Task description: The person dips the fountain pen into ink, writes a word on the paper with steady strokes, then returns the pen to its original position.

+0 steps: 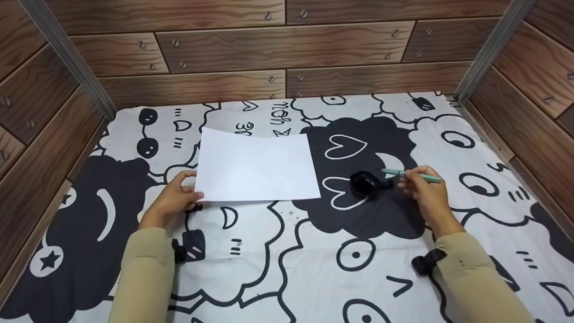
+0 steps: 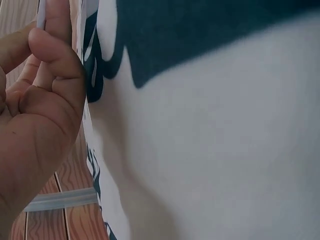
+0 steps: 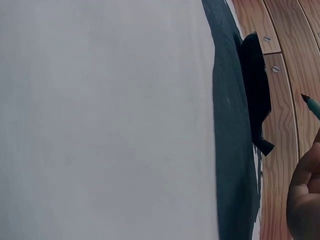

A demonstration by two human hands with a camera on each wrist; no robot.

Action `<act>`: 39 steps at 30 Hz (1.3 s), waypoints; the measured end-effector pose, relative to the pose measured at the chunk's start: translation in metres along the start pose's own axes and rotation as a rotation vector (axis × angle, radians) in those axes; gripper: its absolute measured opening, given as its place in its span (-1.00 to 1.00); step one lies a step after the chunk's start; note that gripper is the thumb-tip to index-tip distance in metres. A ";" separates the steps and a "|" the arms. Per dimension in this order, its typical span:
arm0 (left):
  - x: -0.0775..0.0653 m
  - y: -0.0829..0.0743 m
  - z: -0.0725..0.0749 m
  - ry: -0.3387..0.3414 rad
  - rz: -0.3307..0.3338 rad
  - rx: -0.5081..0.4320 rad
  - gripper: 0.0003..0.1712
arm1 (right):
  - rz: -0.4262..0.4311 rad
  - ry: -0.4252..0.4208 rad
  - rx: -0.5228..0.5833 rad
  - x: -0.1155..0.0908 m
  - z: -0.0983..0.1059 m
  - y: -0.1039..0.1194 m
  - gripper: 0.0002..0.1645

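My left hand (image 1: 177,195) pinches a blank white sheet of paper (image 1: 258,168) at its lower left edge. In the left wrist view the thumb of that hand (image 2: 45,110) presses the paper's thin edge (image 2: 41,15) against a finger. To the right, my right hand (image 1: 426,190) holds a slim green pen (image 1: 421,176), its dark tip pointing left. Only the front end of the pen (image 3: 313,106) shows in the right wrist view. Between paper and pen lies a glossy black rounded object (image 1: 364,184) with a short stub; its kind is unclear.
A black-and-white cartoon-print cloth (image 1: 314,273) covers the table. Wood-plank-patterned walls (image 1: 224,49) rise at the back and on both sides, with grey posts (image 1: 497,49) at the back corners. Small black devices (image 1: 428,262) sit at both wrists.
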State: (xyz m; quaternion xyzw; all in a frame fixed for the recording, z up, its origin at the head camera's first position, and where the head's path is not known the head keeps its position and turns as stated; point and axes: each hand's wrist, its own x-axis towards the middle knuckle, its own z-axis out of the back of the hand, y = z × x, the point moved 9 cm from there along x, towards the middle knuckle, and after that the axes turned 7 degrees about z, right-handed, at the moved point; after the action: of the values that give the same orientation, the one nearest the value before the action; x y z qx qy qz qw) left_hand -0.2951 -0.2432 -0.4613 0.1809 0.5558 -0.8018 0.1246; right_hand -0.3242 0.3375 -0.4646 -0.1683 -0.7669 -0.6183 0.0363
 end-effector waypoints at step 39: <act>-0.020 -0.009 -0.064 0.258 -0.015 -0.124 -0.23 | 0.105 0.325 -0.530 -0.010 -0.057 0.038 -0.71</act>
State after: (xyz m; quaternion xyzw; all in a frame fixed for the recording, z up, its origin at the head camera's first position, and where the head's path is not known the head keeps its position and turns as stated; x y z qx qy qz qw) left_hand -0.2712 -0.1797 -0.4654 0.2701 0.6171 -0.7369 0.0572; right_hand -0.3115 0.2871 -0.4183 -0.1103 -0.5532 -0.8128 0.1454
